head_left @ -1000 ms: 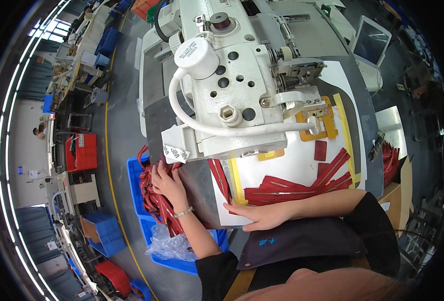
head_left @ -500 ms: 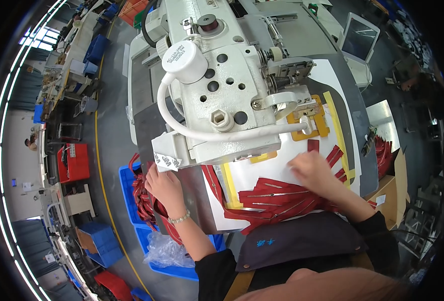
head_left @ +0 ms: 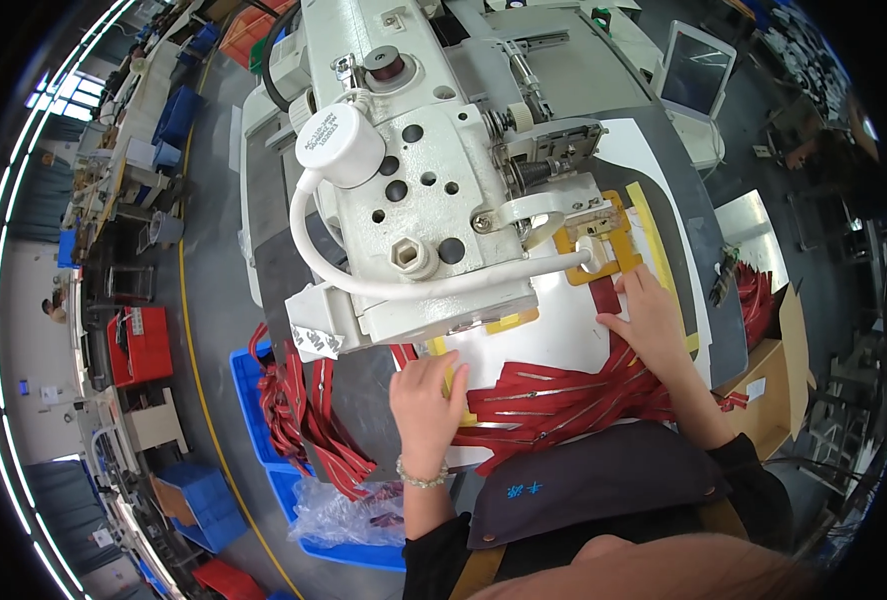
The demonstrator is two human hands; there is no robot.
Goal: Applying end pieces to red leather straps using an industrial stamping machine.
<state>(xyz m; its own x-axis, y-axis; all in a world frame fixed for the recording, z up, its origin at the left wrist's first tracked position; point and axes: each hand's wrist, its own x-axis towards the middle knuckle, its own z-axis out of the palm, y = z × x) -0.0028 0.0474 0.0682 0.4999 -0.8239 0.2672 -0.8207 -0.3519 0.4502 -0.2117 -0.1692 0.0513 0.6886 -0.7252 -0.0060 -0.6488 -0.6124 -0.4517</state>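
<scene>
Red zippers with metal teeth lie fanned out in a pile on the white sheet in front of me. My right hand is at the pile's far right, thumb and fingers apart, its fingertips beside a small dark red fabric piece. That piece sticks out from the yellow clamp frame under the sewing machine. My left hand hovers open by the pile's left end, thumb apart from the fingers. A red strip shows just beyond its fingers.
More red zippers hang over the table's left edge above blue bins, one holding clear plastic. At right stand a cardboard box and another red bundle. A screen stands at the back right.
My left hand has left the hanging zippers at the table's left edge and moved right, to the pile. The right hand has moved farther out, to the fabric piece at the clamp.
</scene>
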